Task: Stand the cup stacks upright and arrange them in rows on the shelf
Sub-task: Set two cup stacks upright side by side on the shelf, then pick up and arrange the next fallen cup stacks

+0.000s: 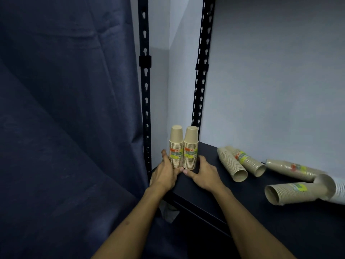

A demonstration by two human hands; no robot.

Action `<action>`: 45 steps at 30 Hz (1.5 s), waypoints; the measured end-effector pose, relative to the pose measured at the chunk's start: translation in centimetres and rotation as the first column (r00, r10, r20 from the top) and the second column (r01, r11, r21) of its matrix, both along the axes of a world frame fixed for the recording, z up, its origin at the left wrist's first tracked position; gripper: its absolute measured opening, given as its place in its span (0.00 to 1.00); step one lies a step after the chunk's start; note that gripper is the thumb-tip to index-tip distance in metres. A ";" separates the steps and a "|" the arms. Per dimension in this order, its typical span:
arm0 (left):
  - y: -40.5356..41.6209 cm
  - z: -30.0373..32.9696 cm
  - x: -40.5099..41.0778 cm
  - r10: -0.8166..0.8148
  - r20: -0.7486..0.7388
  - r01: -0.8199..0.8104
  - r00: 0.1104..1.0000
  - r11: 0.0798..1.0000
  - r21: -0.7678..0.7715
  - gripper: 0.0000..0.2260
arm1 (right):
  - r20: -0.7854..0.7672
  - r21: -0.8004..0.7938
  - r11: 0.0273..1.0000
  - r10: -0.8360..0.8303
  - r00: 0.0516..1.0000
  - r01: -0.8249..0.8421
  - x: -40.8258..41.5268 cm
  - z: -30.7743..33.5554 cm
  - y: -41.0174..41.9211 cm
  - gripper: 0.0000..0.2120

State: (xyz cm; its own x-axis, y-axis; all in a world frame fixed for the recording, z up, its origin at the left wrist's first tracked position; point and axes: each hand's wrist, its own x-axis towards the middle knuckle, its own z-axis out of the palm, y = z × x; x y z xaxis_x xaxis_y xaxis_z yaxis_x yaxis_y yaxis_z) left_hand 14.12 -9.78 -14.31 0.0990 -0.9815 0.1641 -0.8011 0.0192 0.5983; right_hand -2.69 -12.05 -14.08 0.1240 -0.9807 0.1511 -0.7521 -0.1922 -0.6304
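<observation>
With our left hand point(164, 173) and right hand point(203, 173) cupped loosely around two upright cup stacks point(183, 147) near the shelf point(242, 202) corner, gripping neither firmly, a careless nudge could topple them off the edge

Matt paper cup stacks point(183, 148); matt dark shelf point(261, 212); cloth curtain point(65, 109).

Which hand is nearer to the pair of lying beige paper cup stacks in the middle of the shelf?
Right. The right hand rests left of the lying beige paper cup stacks; the left hand is farther left, beyond the two upright stacks.
</observation>
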 end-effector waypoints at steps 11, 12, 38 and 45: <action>4.6 -3.1 -0.8 0.020 0.218 0.006 0.976 0.993 -0.120 0.25 | -0.355 -0.181 0.983 -0.027 0.935 -0.040 -5.0 -1.3 7.2 0.21; 5.0 -3.0 -1.1 0.023 0.241 0.007 0.970 0.992 -0.123 0.25 | -0.355 -0.176 0.982 -0.006 0.935 -0.061 -5.9 -1.3 7.9 0.21; -2.0 2.0 -16.4 -0.102 -0.010 0.102 0.995 0.994 0.030 0.48 | -0.235 -0.367 0.891 -0.368 0.900 0.268 -14.0 -0.1 4.0 0.22; -4.7 0.1 -15.5 -0.174 -0.297 0.153 0.939 0.984 -0.091 0.28 | -0.245 -0.350 0.881 -0.413 0.877 0.317 -15.0 -0.6 0.8 0.19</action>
State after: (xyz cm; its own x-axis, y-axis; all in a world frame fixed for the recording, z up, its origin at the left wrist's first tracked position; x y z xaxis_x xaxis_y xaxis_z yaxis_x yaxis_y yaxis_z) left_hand -1.40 -14.47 -14.24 -0.0070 -0.9764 0.2159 -0.5651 0.1820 0.8047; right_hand -17.73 -11.30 -14.64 -0.1479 -0.8808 0.4498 -0.9479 -0.0035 -0.3186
